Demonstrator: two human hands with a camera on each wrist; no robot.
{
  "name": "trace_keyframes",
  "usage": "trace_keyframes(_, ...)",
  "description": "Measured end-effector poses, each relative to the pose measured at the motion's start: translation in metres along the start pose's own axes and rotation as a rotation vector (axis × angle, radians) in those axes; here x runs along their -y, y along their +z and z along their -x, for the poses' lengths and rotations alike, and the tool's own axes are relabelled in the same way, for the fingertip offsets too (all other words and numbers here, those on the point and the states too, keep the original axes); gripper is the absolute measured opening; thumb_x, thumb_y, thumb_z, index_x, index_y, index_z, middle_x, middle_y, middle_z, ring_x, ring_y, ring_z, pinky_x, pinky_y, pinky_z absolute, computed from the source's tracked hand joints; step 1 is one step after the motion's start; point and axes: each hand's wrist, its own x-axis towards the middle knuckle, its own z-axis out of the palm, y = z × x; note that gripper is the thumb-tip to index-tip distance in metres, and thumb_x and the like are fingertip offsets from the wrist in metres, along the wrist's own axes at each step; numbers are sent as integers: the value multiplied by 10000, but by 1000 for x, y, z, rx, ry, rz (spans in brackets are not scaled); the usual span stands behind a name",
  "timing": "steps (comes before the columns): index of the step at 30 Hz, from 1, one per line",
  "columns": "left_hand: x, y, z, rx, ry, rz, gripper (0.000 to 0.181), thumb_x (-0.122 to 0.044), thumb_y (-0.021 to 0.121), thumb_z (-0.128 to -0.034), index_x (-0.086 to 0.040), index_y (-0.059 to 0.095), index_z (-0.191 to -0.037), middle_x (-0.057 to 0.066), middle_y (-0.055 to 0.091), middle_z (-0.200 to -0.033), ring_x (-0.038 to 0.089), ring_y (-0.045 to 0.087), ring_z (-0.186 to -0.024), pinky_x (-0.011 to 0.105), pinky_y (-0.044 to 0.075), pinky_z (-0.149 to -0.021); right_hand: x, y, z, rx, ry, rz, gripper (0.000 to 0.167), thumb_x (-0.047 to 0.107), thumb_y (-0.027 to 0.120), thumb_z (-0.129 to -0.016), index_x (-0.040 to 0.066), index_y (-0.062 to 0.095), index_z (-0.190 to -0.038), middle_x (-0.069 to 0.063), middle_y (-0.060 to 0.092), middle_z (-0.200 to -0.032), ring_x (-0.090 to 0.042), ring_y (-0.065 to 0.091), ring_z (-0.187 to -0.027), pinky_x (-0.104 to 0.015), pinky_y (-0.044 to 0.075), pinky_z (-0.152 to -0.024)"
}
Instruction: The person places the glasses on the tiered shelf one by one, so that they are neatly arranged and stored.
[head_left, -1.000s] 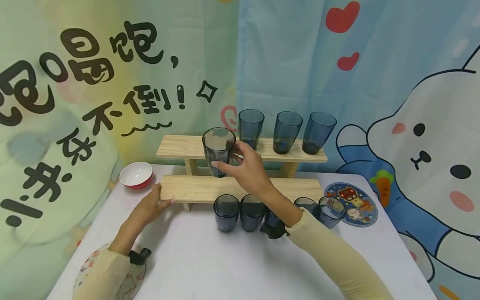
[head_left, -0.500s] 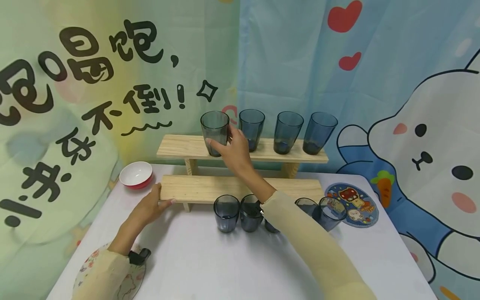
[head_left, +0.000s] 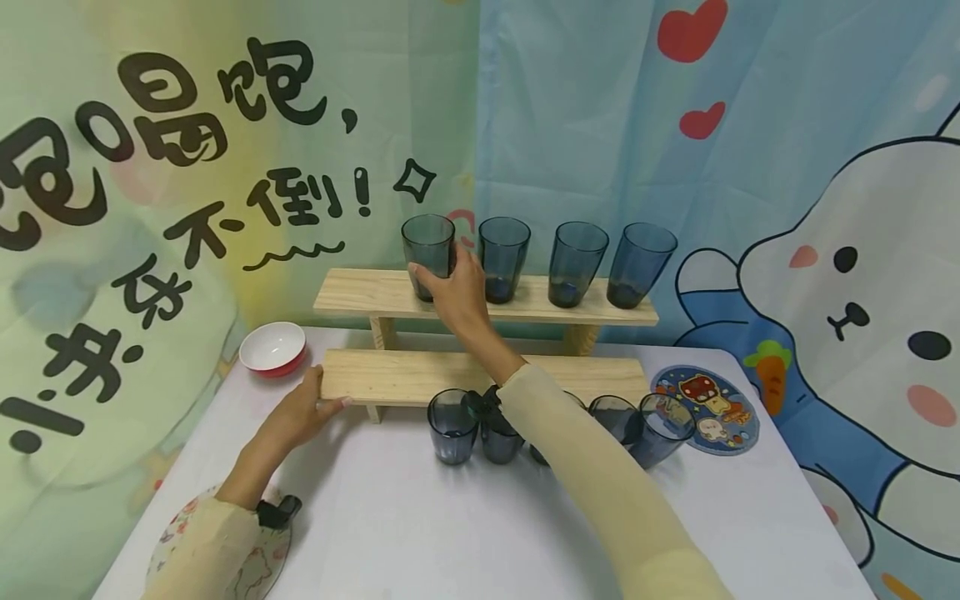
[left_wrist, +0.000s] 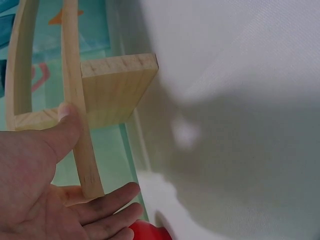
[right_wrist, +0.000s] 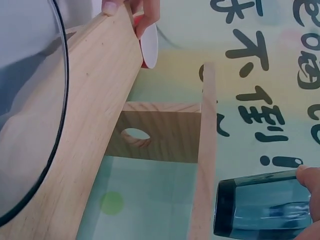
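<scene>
I grip a tapered blue-grey glass tumbler (head_left: 427, 246) in my right hand (head_left: 459, 290), upright on the upper board (head_left: 360, 290) of a pale wooden two-tier rack (head_left: 382, 333) — three matching tumblers (head_left: 577, 265) right of that hand — my left hand (head_left: 302, 408) gripping its lower board (head_left: 397, 375).

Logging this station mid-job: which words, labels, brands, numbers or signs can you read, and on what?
"喝饱," on the green backdrop, upper line; the character before it is cut by the left edge.
"不倒!" on the same backdrop, lower line; lettering before it is too stylised to read surely.
None readable on the glasses, wooden stand or round mat.
</scene>
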Motion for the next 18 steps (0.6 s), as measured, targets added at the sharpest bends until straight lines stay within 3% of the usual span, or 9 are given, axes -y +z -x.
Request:
trace_keyframes(8, -2, -2, 0, 5, -7, -8, 825, -325, 644, -1065, 174, 182, -1532, 493, 404, -1485, 597, 481, -1365, 677, 403, -1107, -3, 3, -5, -8, 36, 13, 865, 478, 728, -994, 49, 337, -1636, -174, 362, -1667, -338, 401, -1526, -501, 422, -1187)
trace_keyframes(18, -1, -2, -1, 24, -19, 3, 834, -341, 638, -1067, 169, 170, -1533, 492, 383, -1500, 599, 460, -1381, 682, 386, -1119, -7, 3, -4, 12, 18, 46, 863, 482, 717, -1000, 56, 323, -1637, -187, 376, -1644, -348, 427, -1494, -525, 434, -1163)
